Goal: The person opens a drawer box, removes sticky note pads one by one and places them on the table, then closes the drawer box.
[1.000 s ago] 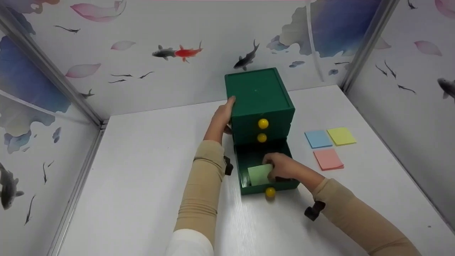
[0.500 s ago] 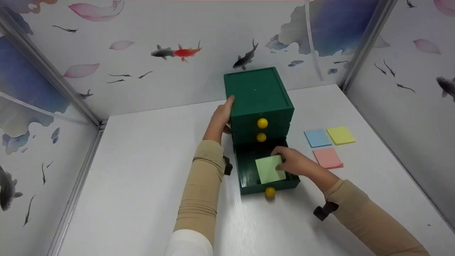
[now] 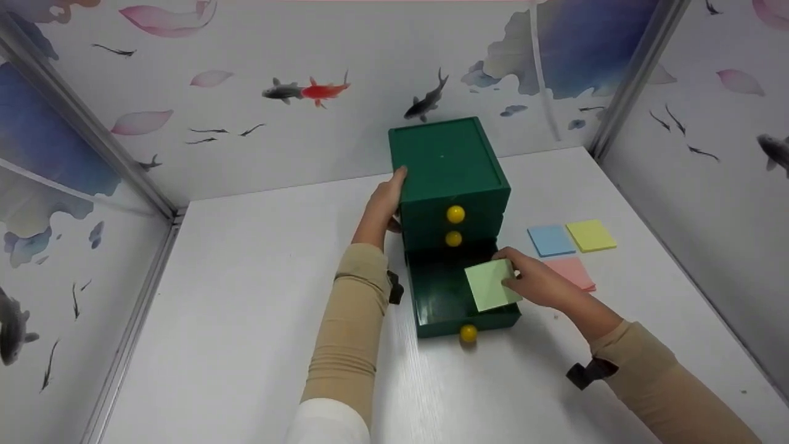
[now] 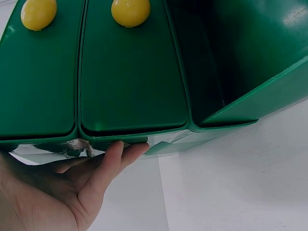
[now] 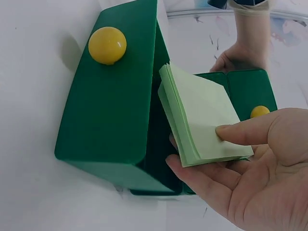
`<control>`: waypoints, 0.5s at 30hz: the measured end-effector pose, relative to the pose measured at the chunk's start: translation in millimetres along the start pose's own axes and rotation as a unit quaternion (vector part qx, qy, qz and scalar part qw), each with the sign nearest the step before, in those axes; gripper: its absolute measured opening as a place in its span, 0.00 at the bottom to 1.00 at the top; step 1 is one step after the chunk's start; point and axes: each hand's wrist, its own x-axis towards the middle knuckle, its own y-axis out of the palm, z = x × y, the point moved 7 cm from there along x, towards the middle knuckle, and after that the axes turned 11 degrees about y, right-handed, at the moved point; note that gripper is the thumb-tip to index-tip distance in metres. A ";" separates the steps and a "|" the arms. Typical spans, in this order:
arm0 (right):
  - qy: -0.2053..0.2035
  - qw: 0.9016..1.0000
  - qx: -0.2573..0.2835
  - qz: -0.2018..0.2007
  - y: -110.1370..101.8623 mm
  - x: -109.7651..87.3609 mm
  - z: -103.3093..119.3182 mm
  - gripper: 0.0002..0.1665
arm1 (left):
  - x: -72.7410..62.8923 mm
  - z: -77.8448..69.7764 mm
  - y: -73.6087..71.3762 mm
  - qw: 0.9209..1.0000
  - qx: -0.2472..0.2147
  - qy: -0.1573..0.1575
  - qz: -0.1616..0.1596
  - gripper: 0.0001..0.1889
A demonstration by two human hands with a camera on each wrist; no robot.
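A green cabinet with round yellow knobs stands near the back wall, its bottom drawer pulled out. Against the cabinet's left side rests my left hand; in the left wrist view its fingers lie extended along the side wall. My right hand pinches a pad of light green sticky notes over the right side of the drawer. Seen from the right wrist, the thumb presses on the top sheet of the pad and the fingers sit beneath it.
Right of the cabinet lie a blue sticky note pad, a yellow pad and a pink pad, the pink one partly behind my right hand. The two upper drawers are closed. Printed wall panels enclose the white table.
My right hand has lifted the green sticky note pad from inside the bottom drawer and moved it to the right, above the drawer's right edge. The left hand has stayed on the cabinet.
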 end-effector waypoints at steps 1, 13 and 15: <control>-0.001 1.000 0.001 -0.001 -2.1 -1.8 -1.4 0.21 | 0.1 -0.1 0.1 1.000 -0.002 0.000 0.001 0.44; 0.001 0.999 0.037 -0.019 -24.2 -12.8 -21.5 0.23 | -1.4 0.3 -2.4 1.000 0.010 -0.004 0.008 0.45; -0.001 0.999 0.038 -0.026 -28.1 -14.7 -26.1 0.24 | -2.0 0.4 -2.1 1.000 0.012 -0.007 0.007 0.45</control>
